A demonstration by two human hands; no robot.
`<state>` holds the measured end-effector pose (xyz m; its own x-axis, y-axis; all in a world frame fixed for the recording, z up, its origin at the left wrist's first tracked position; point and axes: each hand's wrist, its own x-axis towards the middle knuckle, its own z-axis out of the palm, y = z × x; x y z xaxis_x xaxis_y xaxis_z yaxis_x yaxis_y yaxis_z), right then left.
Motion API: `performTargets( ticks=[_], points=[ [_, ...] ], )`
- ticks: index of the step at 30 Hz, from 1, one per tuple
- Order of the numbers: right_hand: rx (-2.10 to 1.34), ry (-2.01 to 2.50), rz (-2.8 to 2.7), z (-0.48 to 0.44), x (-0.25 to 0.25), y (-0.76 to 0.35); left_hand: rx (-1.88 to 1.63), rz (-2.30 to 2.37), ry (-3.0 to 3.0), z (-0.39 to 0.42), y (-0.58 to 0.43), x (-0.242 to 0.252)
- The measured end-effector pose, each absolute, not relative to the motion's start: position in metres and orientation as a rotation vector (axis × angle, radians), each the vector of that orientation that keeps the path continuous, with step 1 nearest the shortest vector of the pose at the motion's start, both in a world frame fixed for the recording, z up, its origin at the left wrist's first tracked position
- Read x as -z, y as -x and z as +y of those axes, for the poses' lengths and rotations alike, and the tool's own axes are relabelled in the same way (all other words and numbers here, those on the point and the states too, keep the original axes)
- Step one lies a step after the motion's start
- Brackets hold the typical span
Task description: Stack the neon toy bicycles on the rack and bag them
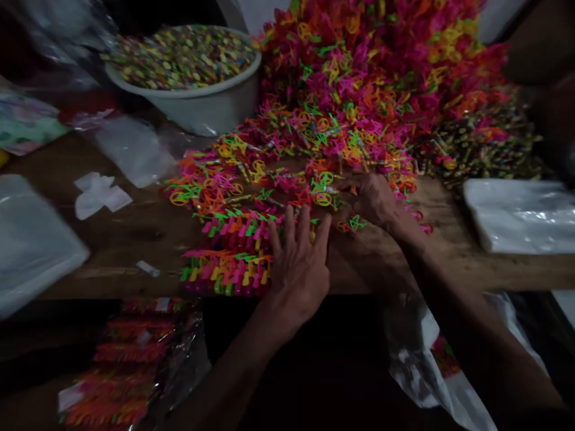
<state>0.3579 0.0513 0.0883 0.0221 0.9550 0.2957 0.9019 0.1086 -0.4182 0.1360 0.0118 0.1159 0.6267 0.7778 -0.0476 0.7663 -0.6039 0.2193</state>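
My left hand (299, 269) lies palm down near the table's front edge, fingers spread. It rests against the right end of neat rows of small bright plastic toys (229, 272) in pink, green, orange and yellow. My right hand (375, 200) reaches leftward into loose toys, its fingers bent together at a green plastic piece (322, 190). What its fingertips hold, if anything, is too small and dim to make out. Behind both hands rises a big heap of loose toys (359, 90), mostly pink, red and orange. A few loose pieces (353, 224) lie just below my right hand.
A white tub (211, 111) full of small colourful pieces stands at the back left. Clear plastic bags (36, 239) lie on the left, with another stack (521, 215) at right. Packed toys (130, 347) sit below the wooden table's (108, 278) front edge.
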Motion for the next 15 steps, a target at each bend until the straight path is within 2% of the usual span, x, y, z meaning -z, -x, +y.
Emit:
performTargets(
  ticks=[7,15],
  points=[
    [-0.309,1.905,-1.734,-0.068,-0.051,-0.342,-0.15,1.206,-2.65,0.014,-0.13,-0.119],
    [-0.245,1.995,-1.848,-0.075,-0.038,-0.327,-0.286,1.168,-2.725,0.037,-0.128,-0.159]
  ],
)
